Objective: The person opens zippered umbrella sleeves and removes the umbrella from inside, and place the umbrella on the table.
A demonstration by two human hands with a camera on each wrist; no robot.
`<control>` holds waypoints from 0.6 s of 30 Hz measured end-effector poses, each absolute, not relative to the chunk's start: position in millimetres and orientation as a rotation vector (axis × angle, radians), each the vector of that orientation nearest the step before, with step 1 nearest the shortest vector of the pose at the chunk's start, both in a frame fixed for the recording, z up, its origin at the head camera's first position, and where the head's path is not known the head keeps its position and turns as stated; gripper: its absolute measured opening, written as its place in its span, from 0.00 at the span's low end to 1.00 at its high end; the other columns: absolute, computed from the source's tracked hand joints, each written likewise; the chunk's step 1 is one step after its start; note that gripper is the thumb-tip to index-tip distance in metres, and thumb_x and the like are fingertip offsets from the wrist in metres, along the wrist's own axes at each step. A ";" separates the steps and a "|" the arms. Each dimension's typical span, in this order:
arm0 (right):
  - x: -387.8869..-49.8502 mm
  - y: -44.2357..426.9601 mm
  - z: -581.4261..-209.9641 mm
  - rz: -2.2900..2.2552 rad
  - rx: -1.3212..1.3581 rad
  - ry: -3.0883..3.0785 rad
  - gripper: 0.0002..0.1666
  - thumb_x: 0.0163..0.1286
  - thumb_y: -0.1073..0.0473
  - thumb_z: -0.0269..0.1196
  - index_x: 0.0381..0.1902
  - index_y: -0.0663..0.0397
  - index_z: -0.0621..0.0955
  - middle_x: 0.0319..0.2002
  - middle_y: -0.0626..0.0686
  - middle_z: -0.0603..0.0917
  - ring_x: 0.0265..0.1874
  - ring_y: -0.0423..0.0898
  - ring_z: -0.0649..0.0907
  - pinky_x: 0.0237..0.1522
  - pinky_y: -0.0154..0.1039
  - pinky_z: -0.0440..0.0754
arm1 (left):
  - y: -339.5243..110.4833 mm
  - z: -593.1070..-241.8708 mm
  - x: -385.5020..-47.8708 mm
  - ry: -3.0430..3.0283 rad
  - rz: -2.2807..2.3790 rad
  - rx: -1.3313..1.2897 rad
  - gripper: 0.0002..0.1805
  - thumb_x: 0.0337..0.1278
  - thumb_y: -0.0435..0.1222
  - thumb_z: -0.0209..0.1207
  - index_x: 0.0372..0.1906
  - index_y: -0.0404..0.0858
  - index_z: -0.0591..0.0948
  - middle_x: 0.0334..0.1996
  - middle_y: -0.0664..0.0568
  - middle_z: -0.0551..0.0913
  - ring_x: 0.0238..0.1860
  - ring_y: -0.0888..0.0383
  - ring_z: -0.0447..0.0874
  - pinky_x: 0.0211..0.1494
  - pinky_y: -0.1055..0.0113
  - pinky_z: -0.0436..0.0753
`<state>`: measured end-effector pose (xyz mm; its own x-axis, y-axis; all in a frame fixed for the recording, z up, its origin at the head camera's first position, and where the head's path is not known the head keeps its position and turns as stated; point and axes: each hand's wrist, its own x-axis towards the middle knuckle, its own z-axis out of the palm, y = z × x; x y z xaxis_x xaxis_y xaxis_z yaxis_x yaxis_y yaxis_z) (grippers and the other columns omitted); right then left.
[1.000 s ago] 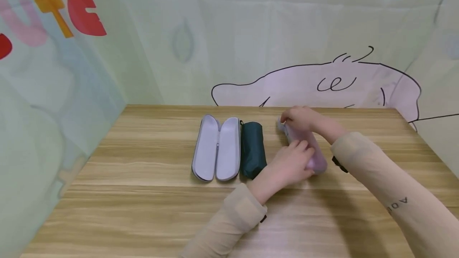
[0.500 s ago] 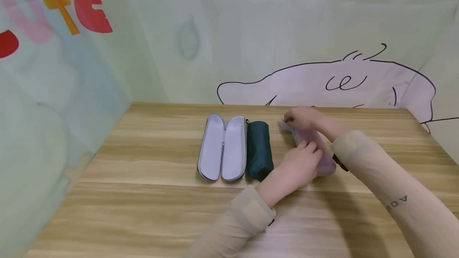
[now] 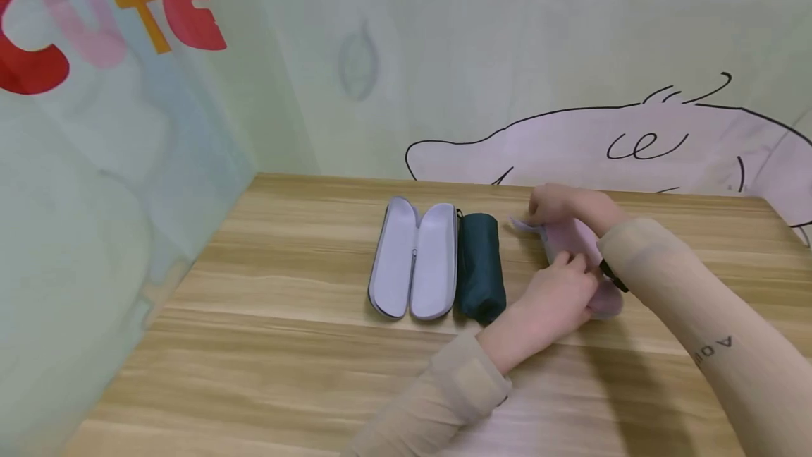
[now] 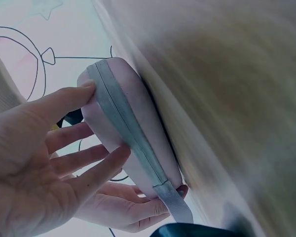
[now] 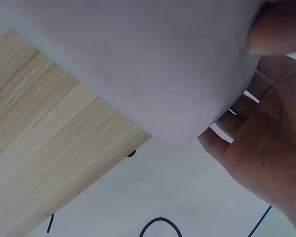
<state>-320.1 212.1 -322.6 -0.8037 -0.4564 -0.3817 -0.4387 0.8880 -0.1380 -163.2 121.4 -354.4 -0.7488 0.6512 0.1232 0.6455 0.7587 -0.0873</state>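
Observation:
A pink zippered case [image 3: 610,300] with a grey zipper band [image 4: 119,116] lies at the right side of the wooden table. My left hand [image 3: 553,295] holds it near the close end, its thumb on the end and fingers along the side. At the far end, my right hand [image 3: 567,204] grips the case by the corner, beside a grey strap loop [image 4: 175,202]. In the left wrist view the zipper line looks closed along the visible side. The right thumb and fingers meet the case [image 5: 153,74] in the right wrist view; the thumb is partly cut off.
Left of the hands stands an opened case [image 3: 433,266] with two pale lavender halves. Touching its right side is a dark teal cloth-like cylinder [image 3: 482,266] with a small cord loop. A printed cloth backdrop [image 3: 304,76] rises behind the wooden table [image 3: 285,358].
The head view has turned left, so everything shifts rightward in it. My right hand has pulled in slightly at the far end, and the strap loop shows more. Both hands stay on the case.

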 end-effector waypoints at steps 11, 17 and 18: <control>-322.4 207.4 -321.3 -0.074 -0.684 2.586 0.11 0.62 0.63 0.57 0.19 0.56 0.78 0.18 0.45 0.72 0.21 0.41 0.69 0.26 0.33 0.66 | 120.7 -356.3 -165.9 -2.813 0.049 -1.043 0.24 0.59 0.54 0.60 0.59 0.56 0.77 0.54 0.63 0.74 0.53 0.64 0.69 0.46 0.76 0.79; -323.8 210.1 -321.5 -0.100 -0.657 2.490 0.16 0.56 0.64 0.53 0.12 0.46 0.64 0.13 0.42 0.60 0.16 0.37 0.59 0.21 0.31 0.58 | 121.5 -354.8 -167.0 -2.831 0.044 -1.050 0.23 0.57 0.54 0.61 0.58 0.57 0.78 0.52 0.63 0.75 0.52 0.64 0.69 0.46 0.76 0.78; -324.0 210.4 -321.5 -0.101 -0.649 2.479 0.16 0.56 0.64 0.53 0.12 0.46 0.64 0.14 0.42 0.60 0.16 0.37 0.59 0.21 0.31 0.58 | 121.8 -354.6 -166.9 -2.835 0.048 -1.051 0.22 0.57 0.54 0.61 0.57 0.57 0.78 0.51 0.63 0.75 0.52 0.65 0.69 0.47 0.76 0.78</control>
